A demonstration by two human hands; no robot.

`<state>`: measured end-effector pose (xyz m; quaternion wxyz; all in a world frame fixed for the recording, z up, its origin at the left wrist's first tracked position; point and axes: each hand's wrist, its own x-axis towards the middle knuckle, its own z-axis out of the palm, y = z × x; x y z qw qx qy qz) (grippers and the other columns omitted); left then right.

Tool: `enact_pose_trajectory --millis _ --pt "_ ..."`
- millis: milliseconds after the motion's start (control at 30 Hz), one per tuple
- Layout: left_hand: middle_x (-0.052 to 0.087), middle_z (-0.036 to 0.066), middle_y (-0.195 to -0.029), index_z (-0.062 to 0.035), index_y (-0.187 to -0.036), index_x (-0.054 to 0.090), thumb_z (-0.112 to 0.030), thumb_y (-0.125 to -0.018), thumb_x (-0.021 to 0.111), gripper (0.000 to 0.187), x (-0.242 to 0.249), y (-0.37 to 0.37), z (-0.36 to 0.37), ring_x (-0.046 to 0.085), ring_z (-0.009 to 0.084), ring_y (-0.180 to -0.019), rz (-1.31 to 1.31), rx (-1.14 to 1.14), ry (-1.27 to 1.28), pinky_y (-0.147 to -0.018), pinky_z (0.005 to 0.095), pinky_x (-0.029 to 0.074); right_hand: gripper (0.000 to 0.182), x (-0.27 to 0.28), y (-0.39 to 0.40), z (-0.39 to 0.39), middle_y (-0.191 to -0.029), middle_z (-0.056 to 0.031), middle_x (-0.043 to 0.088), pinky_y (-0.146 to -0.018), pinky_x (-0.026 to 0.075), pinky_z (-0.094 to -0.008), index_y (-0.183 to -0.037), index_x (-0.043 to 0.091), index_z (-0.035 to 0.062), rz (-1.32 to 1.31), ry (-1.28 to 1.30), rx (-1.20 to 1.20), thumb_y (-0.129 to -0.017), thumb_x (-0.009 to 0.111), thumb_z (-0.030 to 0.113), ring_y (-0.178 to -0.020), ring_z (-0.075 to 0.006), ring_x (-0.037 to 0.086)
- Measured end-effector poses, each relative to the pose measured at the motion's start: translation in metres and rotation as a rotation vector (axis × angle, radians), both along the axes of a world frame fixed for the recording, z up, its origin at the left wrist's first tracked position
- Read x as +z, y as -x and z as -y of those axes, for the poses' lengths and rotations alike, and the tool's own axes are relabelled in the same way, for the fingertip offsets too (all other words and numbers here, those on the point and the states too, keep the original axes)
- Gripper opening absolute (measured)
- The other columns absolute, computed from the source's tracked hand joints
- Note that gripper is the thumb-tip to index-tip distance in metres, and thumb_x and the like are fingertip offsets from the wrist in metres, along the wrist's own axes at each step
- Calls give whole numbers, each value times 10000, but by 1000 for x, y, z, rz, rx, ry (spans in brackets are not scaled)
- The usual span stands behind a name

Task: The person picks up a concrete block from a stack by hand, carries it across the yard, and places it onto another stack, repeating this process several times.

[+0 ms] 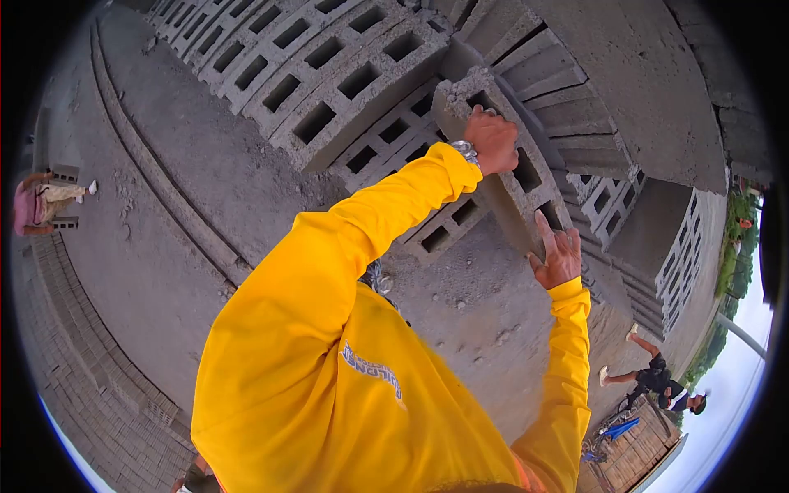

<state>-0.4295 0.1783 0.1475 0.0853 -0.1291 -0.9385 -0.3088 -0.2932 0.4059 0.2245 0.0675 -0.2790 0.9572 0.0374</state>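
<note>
Clenching a hollow concrete block (536, 195) toward its far end, the left hand (491, 141) partners the right hand (560, 257) — spread nearer, seemingly for balance.

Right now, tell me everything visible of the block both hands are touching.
This grey hollow block, concrete by its look, has rough edges and a row of rectangular holes, partly covered by the hands. It slants across the view beside stacked blocks. The left hand grips its farther half; the right hand touches its nearer end. Its support is unclear.
</note>
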Motion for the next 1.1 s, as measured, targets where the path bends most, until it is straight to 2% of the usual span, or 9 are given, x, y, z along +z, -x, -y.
enact_pose_trajectory --millis 300,500,700,767,900,967,1033,1067,1100 --pt "661 199 -784 -32 -761 682 -313 -632 677 309 -32 64 25 639 340 -834 119 60 112 -914 493 400 910 -70 83 -3 -918 -36 582 -1025 290 -460 -1421 301 240 19 51 9 -637 754 156 -920 -219 556" --pt "655 205 -770 2 -743 666 -347 -646 685 364 -46 63 16 627 352 -838 105 131 68 -928 484 383 860 -72 97 4 -920 -40 575 -1032 280 -475 -1390 364 262 10 144 -63 -626 715 84 -943 -221 555" --pt "648 226 -935 22 -916 655 -420 -697 653 492 -42 62 15 592 363 -963 193 86 196 -1001 507 319 764 -78 88 5 -1018 -76 612 -1067 232 -454 -1356 410 252 47 81 -221 -666 694 88 -1052 -239 548" --pt "641 256 -901 50 -924 638 -463 -697 655 561 -52 62 16 600 391 -924 51 64 178 -990 508 333 696 -84 91 -2 -1095 -84 610 -1072 224 -454 -1336 435 237 59 190 -228 -698 694 135 -1101 -242 533" --pt "644 223 -941 23 -969 633 -350 -785 626 415 -46 41 37 603 376 -907 -232 -13 132 -922 461 405 601 -70 67 -11 -1171 -73 606 -1086 190 -444 -1306 473 186 -29 655 -338 -747 693 225 -1160 -243 504" --pt "653 196 -927 3 -960 638 -254 -818 611 295 -27 3 53 609 363 -882 -399 -36 -59 -857 430 453 460 -69 25 -15 -1113 -82 632 -980 362 -382 -1229 548 115 -191 798 -459 -799 660 229 -1018 -221 596" --pt "660 173 -895 -11 -933 642 -147 -840 579 177 -14 -60 70 619 346 -828 -322 -21 -142 -732 387 493 386 -87 -30 -20 -1056 -83 656 -874 463 -334 -1180 586 88 -153 1090 -726 -823 645 223 -923 -197 639" --pt "661 170 -839 -17 -906 645 -171 -819 591 185 -20 -94 79 618 358 -759 -265 -4 -206 -695 404 493 303 -88 -62 -14 -956 -83 675 -724 511 -269 -1126 621 71 -208 1093 -800 -852 621 200 -817 -150 647" --pt "659 179 -821 -16 -898 646 -185 -827 586 193 -35 -130 90 621 370 -751 -146 27 -200 -676 408 498 295 -104 -93 -15 -925 -78 671 -726 507 -266 -1115 623 64 -131 1180 -903 -845 626 183 -816 -145 641"
